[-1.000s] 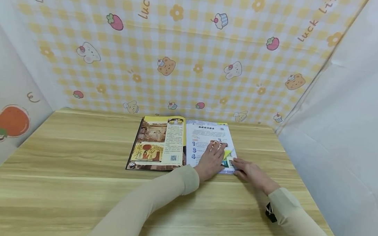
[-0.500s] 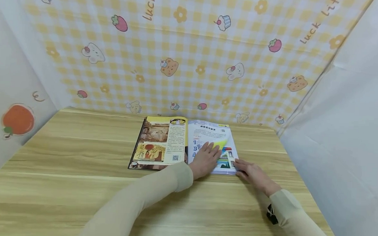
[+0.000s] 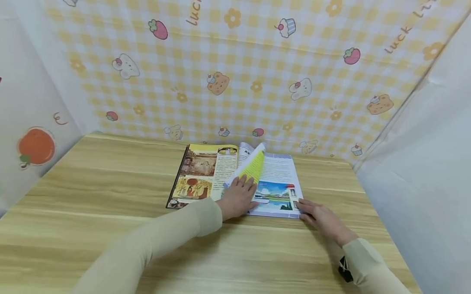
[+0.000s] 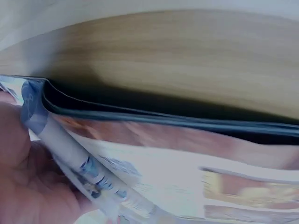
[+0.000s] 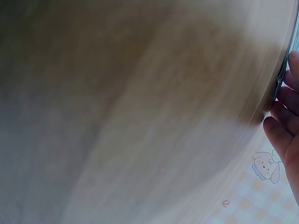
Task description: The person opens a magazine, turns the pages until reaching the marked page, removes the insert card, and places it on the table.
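An open magazine [image 3: 279, 168] lies on the wooden table, its left page showing brown and yellow pictures. One page [image 3: 254, 166] with a yellow back stands half turned, curling over toward the left side. Against this page rests my left hand [image 3: 236, 198], fingers spread and fairly straight. The left wrist view shows the curled page [image 4: 88, 158] beside the palm [image 4: 35, 182]. At the magazine's lower right corner, my right hand [image 3: 324, 220] touches the edge with extended fingers. In the right wrist view those fingertips [image 5: 275, 128] meet the magazine's dark edge.
The wooden table [image 3: 102, 172] stretches out around the magazine. Behind it hangs a yellow checked cloth [image 3: 246, 56] with cartoon prints, and pale sheets [image 3: 434, 141] close off both sides. A small black object [image 3: 346, 270] sits by the right sleeve.
My left hand has swept left across the magazine, lifting and folding the right page over with it. A blue landscape picture underneath is now uncovered. The right hand stays at the corner.
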Demonstrator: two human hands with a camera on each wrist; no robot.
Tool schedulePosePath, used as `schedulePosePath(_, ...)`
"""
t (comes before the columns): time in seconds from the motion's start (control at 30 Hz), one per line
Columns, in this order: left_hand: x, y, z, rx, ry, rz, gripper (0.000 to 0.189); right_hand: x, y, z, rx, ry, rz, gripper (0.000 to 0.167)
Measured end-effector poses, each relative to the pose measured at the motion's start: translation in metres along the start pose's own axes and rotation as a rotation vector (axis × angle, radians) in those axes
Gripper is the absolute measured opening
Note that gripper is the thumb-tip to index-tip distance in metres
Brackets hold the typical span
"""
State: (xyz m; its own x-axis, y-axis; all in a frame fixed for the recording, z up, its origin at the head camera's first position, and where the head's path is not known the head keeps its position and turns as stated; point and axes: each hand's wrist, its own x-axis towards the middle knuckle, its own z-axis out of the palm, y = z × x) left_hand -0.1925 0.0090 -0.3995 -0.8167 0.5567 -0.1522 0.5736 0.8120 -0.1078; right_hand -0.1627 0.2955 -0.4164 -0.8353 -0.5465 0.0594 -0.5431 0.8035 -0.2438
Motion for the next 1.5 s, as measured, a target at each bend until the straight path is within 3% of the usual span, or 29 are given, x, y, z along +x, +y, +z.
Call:
schedulePosePath(0.17, -0.016, -0.02, 0.006, -0.071, -0.02, -0.054, 0.067, -0.002, 0.001, -0.002, -0.002, 0.022, -0.021, 0.037)
schedulePosePath(0.37, -0.033, -0.039, 0.017, -0.25, 0.005, -0.084, 0.067, -0.002, 0.004, 0.001, -0.009, 0.052, -0.051, 0.037)
schedulePosePath(0.6, -0.05, -0.056, 0.025, -0.332, -0.03, -0.14, 0.069, -0.001, 0.005, 0.0, -0.004, 0.046, -0.045, 0.037)
schedulePosePath(0.73, -0.058, -0.064, 0.028, -0.314, -0.036, -0.156, 0.069, 0.0, 0.005, -0.002, 0.0, 0.033, -0.025, 0.038)
schedulePosePath(1.03, -0.08, -0.077, 0.031, -0.138, 0.003, -0.186, 0.068, 0.001, 0.007, 0.0, 0.003, 0.009, -0.019, 0.038)
schedulePosePath(1.13, -0.085, -0.081, 0.031, -0.122, 0.027, -0.173, 0.063, 0.0, 0.008, -0.001, 0.005, 0.007, -0.015, 0.038)
schedulePosePath(1.33, -0.09, -0.086, 0.028, -0.088, 0.006, -0.145, 0.054, 0.0, 0.008, -0.002, 0.016, 0.0, -0.009, 0.038)
schedulePosePath(1.5, -0.088, -0.087, 0.027, -0.121, 0.013, -0.1, 0.05, 0.001, 0.008, -0.002, 0.033, -0.007, -0.005, 0.04)
